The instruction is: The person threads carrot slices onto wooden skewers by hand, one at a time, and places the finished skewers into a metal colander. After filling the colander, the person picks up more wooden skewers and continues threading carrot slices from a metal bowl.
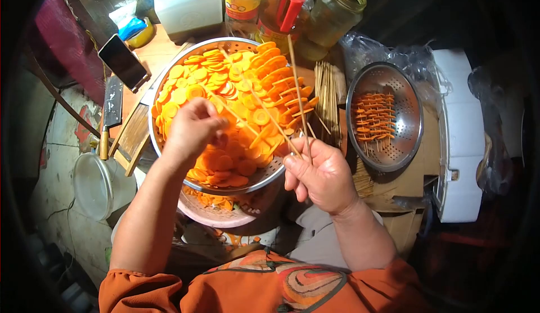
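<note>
My right hand [320, 175] grips thin wooden skewers [297, 82] between thumb and fingers. They fan upward over the metal colander [274, 173]. Orange carrot slices [211, 79] fill that colander in a heap, and at its right side some stand in rows like threaded stacks [275, 74]. Over the left part of the heap hovers my left hand [194, 127], its fingers curled together and slightly blurred; what they hold, if anything, is hidden. Another skewer [233, 113] slants across the slices near my left fingertips.
A second colander [413, 138] at right holds threaded carrot skewers [374, 119]. Bare skewers [325, 96] lie bundled between the colanders. Jars and a white jug [188, 6] stand behind. A phone [124, 62], cleaver [112, 102] and bucket [93, 186] are at left; a pink basin [208, 214] sits below.
</note>
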Available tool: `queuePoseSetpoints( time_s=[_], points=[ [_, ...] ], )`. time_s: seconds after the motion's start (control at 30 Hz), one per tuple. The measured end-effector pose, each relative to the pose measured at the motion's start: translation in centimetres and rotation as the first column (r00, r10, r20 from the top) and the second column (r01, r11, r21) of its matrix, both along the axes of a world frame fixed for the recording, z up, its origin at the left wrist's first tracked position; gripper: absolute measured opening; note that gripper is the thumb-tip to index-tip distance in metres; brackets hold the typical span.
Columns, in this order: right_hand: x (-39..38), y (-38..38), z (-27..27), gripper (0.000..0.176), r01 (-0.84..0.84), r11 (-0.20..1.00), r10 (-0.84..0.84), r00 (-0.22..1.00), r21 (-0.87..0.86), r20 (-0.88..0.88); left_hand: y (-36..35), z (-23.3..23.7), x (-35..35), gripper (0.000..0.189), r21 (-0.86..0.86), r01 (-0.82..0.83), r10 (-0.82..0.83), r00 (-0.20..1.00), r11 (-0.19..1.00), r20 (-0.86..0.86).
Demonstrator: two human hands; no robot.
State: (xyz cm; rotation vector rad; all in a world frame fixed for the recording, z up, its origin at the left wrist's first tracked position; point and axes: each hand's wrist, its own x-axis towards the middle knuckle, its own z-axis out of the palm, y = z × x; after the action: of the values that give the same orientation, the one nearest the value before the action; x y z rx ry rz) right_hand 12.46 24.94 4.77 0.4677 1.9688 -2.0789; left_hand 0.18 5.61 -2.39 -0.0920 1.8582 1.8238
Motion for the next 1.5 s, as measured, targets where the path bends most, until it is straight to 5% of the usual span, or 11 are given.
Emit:
queuePoseSetpoints(
  time_s=[0.07, 0.27, 1.1, 1.17, 1.2, 1.3, 1.4, 1.5],
  points=[
    [0.1, -0.2, -0.1, 0.017, -0.046, 0.999, 0.045, 0.998, 0.004, 0.047, -1.4, 0.2, -1.3, 0.012, 0.288, -0.219, 0.193, 0.974, 0.932, 0.116],
    [0.1, -0.4, -0.4, 0.017, -0.077, 0.997, 0.077, 0.994, -0.004, 0.074, -3.4, 0.7, -2.4, 0.015, 0.407, -0.479, 0.4, 0.876, 0.777, 0.269],
    [0.3, 0.4, 0.0, 0.016, 0.019, 0.993, -0.014, 0.999, -0.12, 0.036, -4.2, 2.1, -2.5, 0.007, 0.384, -0.506, 0.474, 0.862, 0.772, 0.18],
    [0.3, 0.7, 0.1, 0.017, 0.06, 0.986, -0.059, 0.998, -0.156, 0.011, -5.6, 1.6, -2.4, 0.007, 0.442, -0.003, 0.001, 1.0, 0.897, 0.005],
    [0.2, 0.8, 0.0, 0.017, 0.066, 0.981, -0.068, 0.998, -0.184, -0.001, -4.8, 3.0, -1.6, 0.004, 0.306, 0.111, -0.127, 0.991, 0.945, 0.031],
    [0.1, 0.8, -0.1, 0.018, 0.072, 0.974, -0.077, 0.997, -0.216, -0.013, -3.7, 4.1, 0.3, 0.012, 0.015, 0.658, -0.651, 0.742, 0.753, 0.162],
    [0.0, 0.6, -0.2, 0.02, 0.066, 0.977, -0.069, 0.998, -0.202, -0.008, -1.6, 4.4, 2.2, 0.022, -0.171, 0.918, -0.888, 0.392, 0.359, 0.24],
    [0.0, 0.6, 0.0, 0.021, 0.061, 0.98, -0.064, 0.998, -0.187, -0.013, -0.8, 4.5, 2.7, 0.022, -0.301, 0.896, -0.881, 0.404, 0.328, 0.244]
  ],
)
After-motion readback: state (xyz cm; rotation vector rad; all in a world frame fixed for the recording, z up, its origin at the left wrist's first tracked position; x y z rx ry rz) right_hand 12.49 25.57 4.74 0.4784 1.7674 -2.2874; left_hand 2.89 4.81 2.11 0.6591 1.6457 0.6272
